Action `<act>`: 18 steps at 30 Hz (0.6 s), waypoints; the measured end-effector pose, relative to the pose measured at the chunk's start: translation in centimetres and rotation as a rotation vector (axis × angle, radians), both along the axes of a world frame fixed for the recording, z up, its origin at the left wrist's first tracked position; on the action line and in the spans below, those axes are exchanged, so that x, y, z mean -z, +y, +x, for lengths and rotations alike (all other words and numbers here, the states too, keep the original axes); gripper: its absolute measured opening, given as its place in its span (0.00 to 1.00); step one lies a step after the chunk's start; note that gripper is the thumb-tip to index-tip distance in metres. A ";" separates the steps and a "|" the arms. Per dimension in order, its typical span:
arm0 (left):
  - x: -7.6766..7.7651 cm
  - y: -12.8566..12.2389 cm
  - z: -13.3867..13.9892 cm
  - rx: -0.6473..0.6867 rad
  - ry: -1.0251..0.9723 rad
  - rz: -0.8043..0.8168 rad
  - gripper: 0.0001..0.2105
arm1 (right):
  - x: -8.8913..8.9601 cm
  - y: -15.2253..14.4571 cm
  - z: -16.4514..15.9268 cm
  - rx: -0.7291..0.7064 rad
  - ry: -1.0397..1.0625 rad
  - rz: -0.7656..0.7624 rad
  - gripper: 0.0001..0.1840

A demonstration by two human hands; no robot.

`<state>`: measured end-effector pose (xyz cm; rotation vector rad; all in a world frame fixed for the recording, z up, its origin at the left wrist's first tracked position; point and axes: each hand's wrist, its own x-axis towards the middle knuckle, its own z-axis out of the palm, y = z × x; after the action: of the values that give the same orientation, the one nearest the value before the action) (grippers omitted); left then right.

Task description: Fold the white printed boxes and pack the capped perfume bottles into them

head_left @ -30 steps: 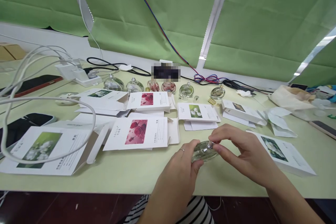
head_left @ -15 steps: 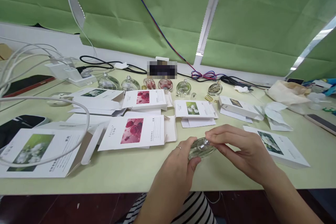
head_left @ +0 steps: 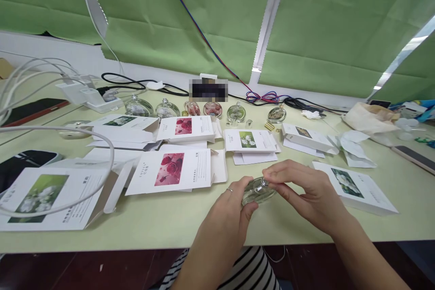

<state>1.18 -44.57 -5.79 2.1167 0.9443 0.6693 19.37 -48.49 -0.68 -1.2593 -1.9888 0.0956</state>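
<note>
Now the right hand (head_left: 304, 192) pinches the metal neck (head_left: 263, 182) of a glass bottle (head_left: 255, 193) gripped by the left hand (head_left: 227, 215), right of the nearer rose box (head_left: 192, 172); a lopsided push could make smooth glass slip.

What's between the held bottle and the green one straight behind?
Beyond the held bottle, the head view shows a white box, then small clear pieces.

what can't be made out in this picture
In the head view:
Left end of glass bottle: behind left hand
Part of silver neck: behind right hand
Fine print on nearer rose box: too small
Dark thing at back: pixelated
Black device at left: cut off by edge
</note>
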 end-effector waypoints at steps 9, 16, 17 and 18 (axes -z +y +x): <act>-0.7 -0.2 -0.2 0.009 0.062 -0.084 0.18 | -3.8 3.1 1.5 0.176 -0.074 -0.001 0.11; -1.1 -0.3 -0.2 -0.014 0.080 -0.097 0.18 | -3.5 15.2 3.4 0.463 -0.346 -0.303 0.12; -1.2 -0.3 -0.2 -0.014 0.074 -0.101 0.18 | -2.9 16.2 3.4 0.478 -0.355 -0.338 0.12; -1.2 -0.4 -0.2 -0.010 0.066 -0.105 0.18 | -2.3 17.0 3.4 0.499 -0.357 -0.366 0.12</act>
<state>1.01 -44.95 -4.59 2.0531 1.0046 0.5453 22.79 -31.44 1.57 -2.1006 -1.9330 -0.0148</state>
